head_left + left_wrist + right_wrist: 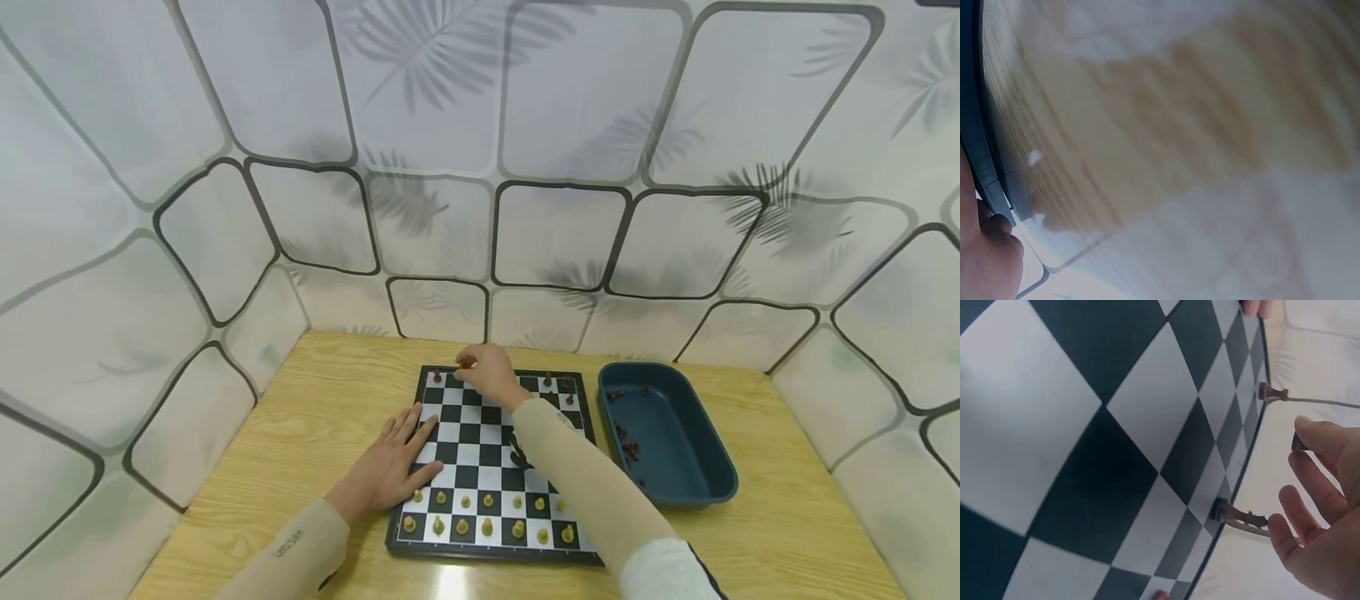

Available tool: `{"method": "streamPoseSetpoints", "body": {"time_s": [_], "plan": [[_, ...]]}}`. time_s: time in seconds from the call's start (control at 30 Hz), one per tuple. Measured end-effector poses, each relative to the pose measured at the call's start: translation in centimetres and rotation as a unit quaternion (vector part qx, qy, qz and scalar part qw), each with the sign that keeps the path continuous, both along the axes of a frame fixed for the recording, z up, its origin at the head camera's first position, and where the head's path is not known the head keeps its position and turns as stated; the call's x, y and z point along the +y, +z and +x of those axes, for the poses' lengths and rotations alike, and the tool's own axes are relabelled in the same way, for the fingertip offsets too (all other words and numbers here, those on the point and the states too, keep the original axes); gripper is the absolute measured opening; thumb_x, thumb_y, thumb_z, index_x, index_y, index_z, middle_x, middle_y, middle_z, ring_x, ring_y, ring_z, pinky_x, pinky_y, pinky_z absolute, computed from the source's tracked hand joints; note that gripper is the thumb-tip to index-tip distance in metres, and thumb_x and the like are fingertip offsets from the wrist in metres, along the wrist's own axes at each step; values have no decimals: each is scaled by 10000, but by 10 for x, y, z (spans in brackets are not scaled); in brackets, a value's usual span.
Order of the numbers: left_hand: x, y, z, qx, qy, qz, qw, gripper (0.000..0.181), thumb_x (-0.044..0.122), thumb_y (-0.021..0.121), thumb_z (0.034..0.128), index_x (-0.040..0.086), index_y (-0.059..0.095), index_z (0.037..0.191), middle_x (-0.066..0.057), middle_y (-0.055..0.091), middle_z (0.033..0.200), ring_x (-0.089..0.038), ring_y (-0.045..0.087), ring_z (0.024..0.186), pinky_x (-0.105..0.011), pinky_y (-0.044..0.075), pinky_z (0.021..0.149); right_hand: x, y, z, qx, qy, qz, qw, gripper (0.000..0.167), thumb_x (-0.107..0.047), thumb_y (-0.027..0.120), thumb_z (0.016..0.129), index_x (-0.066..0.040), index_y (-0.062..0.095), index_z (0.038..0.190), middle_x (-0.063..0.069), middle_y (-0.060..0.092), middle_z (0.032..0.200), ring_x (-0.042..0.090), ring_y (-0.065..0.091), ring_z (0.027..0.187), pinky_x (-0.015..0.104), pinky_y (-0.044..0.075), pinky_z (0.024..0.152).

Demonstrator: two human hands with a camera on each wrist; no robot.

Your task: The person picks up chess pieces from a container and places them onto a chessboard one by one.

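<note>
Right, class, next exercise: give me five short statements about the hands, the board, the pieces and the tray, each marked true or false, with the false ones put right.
1. The right hand pinches a dark chess piece near the far edge of the board. True.
2. The left hand grips a piece too. False: the left hand rests at the board's left side, fingers spread, gripping no piece.
3. The tray to the right of the board has dark pieces in it. True.
4. The yellow pieces stand on the far rows. False: the yellow pieces stand on the two near rows.
5. The tray is blue. True.
</note>
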State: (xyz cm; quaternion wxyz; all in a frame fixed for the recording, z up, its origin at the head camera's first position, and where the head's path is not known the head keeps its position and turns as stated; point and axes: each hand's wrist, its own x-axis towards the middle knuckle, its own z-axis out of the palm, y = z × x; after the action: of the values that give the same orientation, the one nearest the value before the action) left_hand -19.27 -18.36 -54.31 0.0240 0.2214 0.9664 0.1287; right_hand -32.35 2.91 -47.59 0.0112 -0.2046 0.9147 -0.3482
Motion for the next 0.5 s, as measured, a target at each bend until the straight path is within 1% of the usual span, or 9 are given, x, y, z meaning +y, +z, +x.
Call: {"method": "streamPoseSetpoints", "body": {"time_s": [0.13,0.3,0.5], "plan": [[-1,-1,-1,-11,10,-17,10000,830,671,386,1064,137,265,1687,-216,143,1760,-404,182,1633,-569,201,1328,-6,-3,-1,217,17,254,9994,209,-129,794,947,-29,786,1131,91,783,1035,249,713,971,427,587,889],[-1,0,0,3,-12,24,10000,826,662,394,1064,131,272,1684,-223,142,1757,-409,184,1632,-571,195,1329,-12,-8,-4,363,-55,576,9977,178,-153,811,938,-76,800,1097,50,777,973,210,698,903,428,564,883],[-1,-1,0,26,-25,-37,10000,838,684,369,1061,132,273,1684,-217,144,1758,-402,191,1631,-566,198,1330,-17,-17,-3,433,-206,793,9957,156,-182,819,931,-111,803,1069,26,768,950,222,687,926,484,518,929]]}}
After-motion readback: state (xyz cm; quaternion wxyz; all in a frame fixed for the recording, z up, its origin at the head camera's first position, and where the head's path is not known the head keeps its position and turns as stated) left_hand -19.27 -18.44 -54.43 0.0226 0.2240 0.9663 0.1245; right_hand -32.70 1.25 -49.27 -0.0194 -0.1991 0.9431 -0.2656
